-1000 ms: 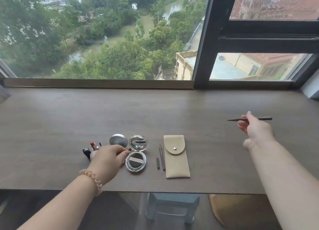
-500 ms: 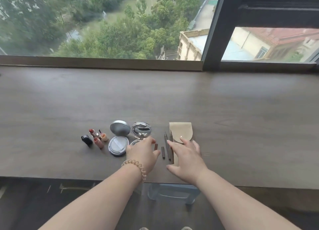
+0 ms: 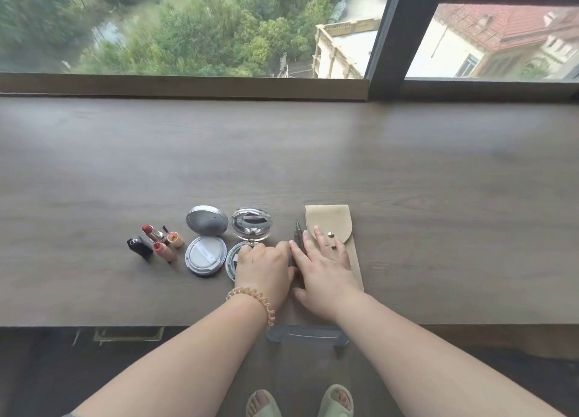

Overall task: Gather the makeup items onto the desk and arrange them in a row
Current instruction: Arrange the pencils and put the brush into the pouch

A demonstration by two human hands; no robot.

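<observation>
The makeup lies in a row on the wooden desk [image 3: 438, 197]. From the left come a black lipstick cap [image 3: 139, 246], a red lipstick [image 3: 152, 232], a pink lip tube [image 3: 164, 252], an open silver cushion compact [image 3: 206, 255], an open clear mirrored compact [image 3: 249, 228], thin pencils [image 3: 297, 231] and a beige snap pouch [image 3: 332, 222]. My left hand [image 3: 264, 267] covers the clear compact's base, its fingers bent down beside the pencils; what they touch is hidden. My right hand [image 3: 322, 269] lies flat, fingers straight, across the pencils and the pouch.
A large window with a dark frame [image 3: 380, 40] runs along the desk's far edge. The desk's near edge is just below my wrists. Under the desk stands a grey stool [image 3: 307, 336], and my feet in green slippers [image 3: 336, 401] are on the floor.
One second ago my right hand held a pencil far out to the right; it has come back to the row and now lies flat by the pouch. My left hand shifted right to the pencils.
</observation>
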